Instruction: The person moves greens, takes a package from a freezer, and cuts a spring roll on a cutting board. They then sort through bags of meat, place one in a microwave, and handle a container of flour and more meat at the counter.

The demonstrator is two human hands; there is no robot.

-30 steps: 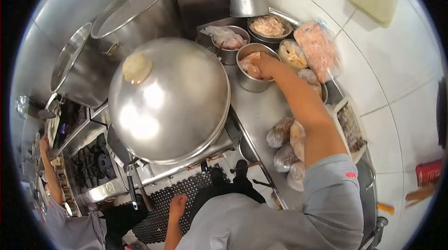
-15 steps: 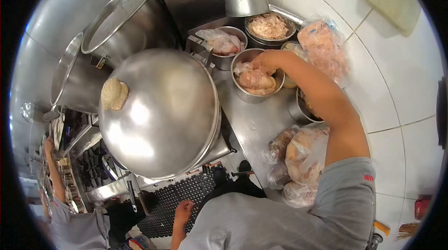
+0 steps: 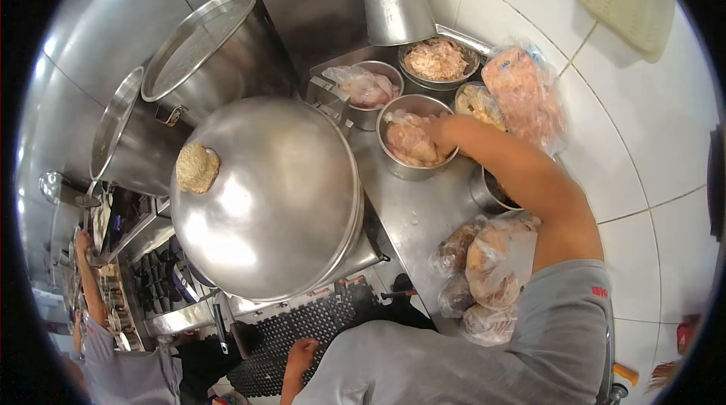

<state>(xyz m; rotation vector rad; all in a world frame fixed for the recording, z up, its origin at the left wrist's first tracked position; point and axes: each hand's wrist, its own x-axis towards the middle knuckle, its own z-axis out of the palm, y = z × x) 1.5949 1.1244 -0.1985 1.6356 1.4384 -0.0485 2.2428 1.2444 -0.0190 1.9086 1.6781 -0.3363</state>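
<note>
My right hand (image 3: 441, 133) reaches into a round metal pot (image 3: 414, 172) and grips raw chicken pieces (image 3: 411, 138) in it. The chicken, partly hidden by the hand, has some clear plastic at its edge. My fingertips are partly hidden against the meat. My left hand (image 3: 304, 353) hangs low beside my body, above the black floor mat, with loosely bent fingers and nothing in it. Around the pot stand a pot with bagged meat (image 3: 370, 89), a bowl of minced meat (image 3: 436, 59) and a bag of pale food (image 3: 479, 105).
A large metal dome (image 3: 280, 201) with a cloth-like pad fills the left. Tall metal pots (image 3: 200, 49) stand behind it. Bagged meat (image 3: 491, 265) lies on the steel counter (image 3: 416, 212); another bag (image 3: 522, 95) leans by the tiled wall. At far left another person (image 3: 132, 363) works by the stove.
My right hand has shifted slightly down and right within the pot, and the chicken under it has turned. The view has tilted a little. My left hand stays low.
</note>
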